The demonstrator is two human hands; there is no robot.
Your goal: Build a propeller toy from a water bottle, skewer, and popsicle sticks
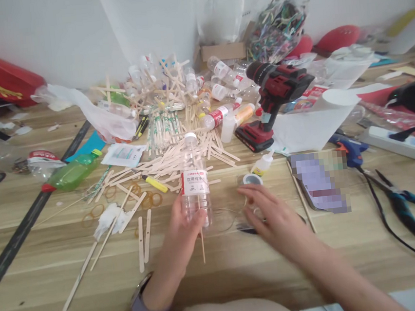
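Note:
My left hand is wrapped round the lower part of a clear plastic bottle, which stands upright with a white cap and a red and white label. A thin wooden stick sticks out below my left thumb, against the bottle. To the right, my right hand hovers over the table, slightly blurred, its fingers loosely spread near a small round container. A dark object beneath that hand is mostly covered. Just behind the container lies a small glue bottle with a yellow label.
Wooden sticks are heaped behind the bottle, near a yellow marker. A red drill stands at the back right. Farther right are a phone, glue gun and pliers. A green bottle lies left.

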